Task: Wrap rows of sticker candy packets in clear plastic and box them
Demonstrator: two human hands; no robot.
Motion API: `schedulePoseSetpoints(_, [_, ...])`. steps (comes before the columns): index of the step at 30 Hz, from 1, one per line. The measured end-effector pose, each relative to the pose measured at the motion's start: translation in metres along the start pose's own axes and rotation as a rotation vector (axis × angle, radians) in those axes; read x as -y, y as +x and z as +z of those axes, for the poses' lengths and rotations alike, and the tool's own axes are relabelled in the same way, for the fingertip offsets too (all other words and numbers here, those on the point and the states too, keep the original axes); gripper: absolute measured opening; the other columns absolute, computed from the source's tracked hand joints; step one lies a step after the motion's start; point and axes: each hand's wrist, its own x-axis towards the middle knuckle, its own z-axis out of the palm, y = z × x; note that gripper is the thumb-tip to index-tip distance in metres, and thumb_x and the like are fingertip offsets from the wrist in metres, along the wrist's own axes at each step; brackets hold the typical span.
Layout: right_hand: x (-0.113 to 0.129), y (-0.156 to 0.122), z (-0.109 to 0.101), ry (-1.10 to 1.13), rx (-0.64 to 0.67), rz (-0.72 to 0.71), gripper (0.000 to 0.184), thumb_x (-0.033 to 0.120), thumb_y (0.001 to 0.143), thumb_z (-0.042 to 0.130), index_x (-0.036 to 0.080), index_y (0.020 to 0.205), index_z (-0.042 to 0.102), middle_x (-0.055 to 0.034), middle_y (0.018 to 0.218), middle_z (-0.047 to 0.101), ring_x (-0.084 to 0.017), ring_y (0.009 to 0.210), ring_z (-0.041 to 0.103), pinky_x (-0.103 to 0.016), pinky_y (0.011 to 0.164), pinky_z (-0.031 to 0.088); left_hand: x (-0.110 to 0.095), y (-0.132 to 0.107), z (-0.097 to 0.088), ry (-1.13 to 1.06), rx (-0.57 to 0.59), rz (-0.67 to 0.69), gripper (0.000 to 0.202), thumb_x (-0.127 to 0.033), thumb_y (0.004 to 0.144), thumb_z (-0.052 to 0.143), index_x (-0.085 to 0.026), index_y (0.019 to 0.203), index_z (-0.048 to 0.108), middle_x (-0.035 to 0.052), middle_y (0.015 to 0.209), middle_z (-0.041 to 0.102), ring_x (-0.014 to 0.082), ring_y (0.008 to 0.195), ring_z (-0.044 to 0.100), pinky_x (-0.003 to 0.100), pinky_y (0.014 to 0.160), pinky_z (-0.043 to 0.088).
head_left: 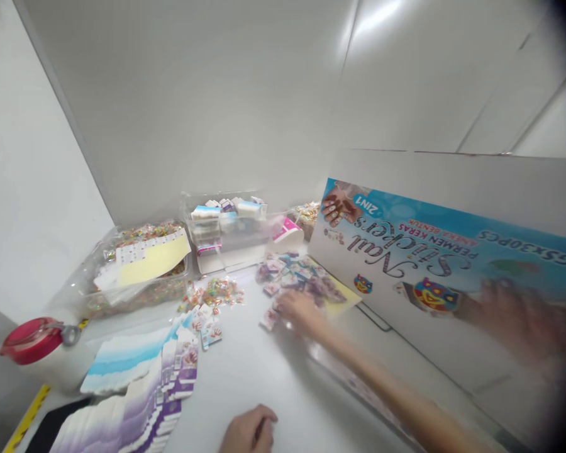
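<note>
My right hand (299,313), blurred by motion, rests at the near edge of a heap of small printed packets (290,277) lying partly on a yellow sheet (342,292). One white packet (268,319) lies just left of its fingers. My left hand (252,431) sits at the bottom edge of the picture, cut off by the frame, with its fingers curled. It lies on the bare white table (259,371), and nothing shows in it. Nearest to it are stacks of flat purple-and-white printed cards (167,390).
A large "Nail Stickers" display carton (405,258) leans at the right. Behind the heap stand a transparent box of packets (226,220) and a transparent tub of candy (141,270). Loose candy packets (212,292) lie nearby. A red-lidded jar (31,340) stands at the left.
</note>
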Motion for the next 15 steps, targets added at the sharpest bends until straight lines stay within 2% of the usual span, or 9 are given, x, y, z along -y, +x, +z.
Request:
schedulePoseSetpoints(3, [0.035,-0.012,0.019,0.037,0.042,-0.277,0.018,0.026,0.087,0.052,0.028,0.100,0.064,-0.0007,0.106,0.064,-0.018,0.110,0.048,-0.034,0.104,0.024,-0.001,-0.003,-0.001,-0.011,-0.006,0.055,0.025,-0.029,0.087,0.039,-0.017,0.091,0.061,-0.0012,0.062,0.056,0.0109,0.055,0.054,0.021,0.060,0.043])
schedulePoseSetpoints(5, [0.048,-0.015,0.028,0.010,0.007,-0.327,0.019,0.021,0.088,0.050,0.027,0.098,0.065,-0.0018,0.103,0.066,-0.020,0.112,0.047,-0.040,0.108,0.017,-0.001,-0.005,-0.002,-0.008,-0.017,0.094,0.025,-0.027,0.087,0.039,-0.016,0.091,0.061,-0.0011,0.062,0.057,0.0111,0.056,0.054,0.021,0.062,0.043])
schedulePoseSetpoints(7, [0.052,-0.015,0.033,-0.029,-0.048,-0.260,0.027,0.012,0.088,0.045,0.023,0.102,0.065,-0.0058,0.111,0.064,-0.024,0.116,0.044,-0.046,0.109,0.015,-0.002,-0.008,-0.002,-0.010,-0.032,0.115,0.025,-0.025,0.087,0.038,-0.016,0.091,0.061,-0.0010,0.063,0.057,0.0112,0.057,0.054,0.022,0.063,0.043])
schedulePoseSetpoints(10, [0.049,-0.024,0.032,-0.041,-0.082,-0.155,0.038,0.007,0.084,0.045,0.022,0.115,0.060,-0.0076,0.131,0.053,-0.026,0.122,0.038,-0.046,0.106,0.020,-0.004,-0.012,-0.002,-0.002,-0.054,0.128,0.026,-0.025,0.088,0.038,-0.017,0.092,0.062,-0.0013,0.065,0.058,0.0117,0.060,0.055,0.022,0.063,0.042])
schedulePoseSetpoints(12, [0.044,-0.038,0.030,-0.041,-0.073,-0.114,0.039,0.007,0.082,0.046,0.023,0.115,0.060,-0.0077,0.127,0.055,-0.025,0.117,0.042,-0.042,0.102,0.028,-0.008,-0.015,-0.002,0.023,-0.076,0.133,0.026,-0.026,0.088,0.038,-0.018,0.092,0.063,-0.0015,0.066,0.059,0.0120,0.061,0.055,0.021,0.063,0.042])
schedulePoseSetpoints(15, [0.031,-0.069,0.030,-0.056,-0.034,-0.046,0.031,0.006,0.080,0.046,0.021,0.098,0.067,-0.0121,0.106,0.063,-0.027,0.104,0.050,-0.041,0.090,0.036,-0.016,-0.020,-0.003,0.066,-0.102,0.146,0.026,-0.026,0.086,0.041,-0.020,0.090,0.066,-0.0006,0.069,0.062,0.0136,0.066,0.056,0.022,0.067,0.042])
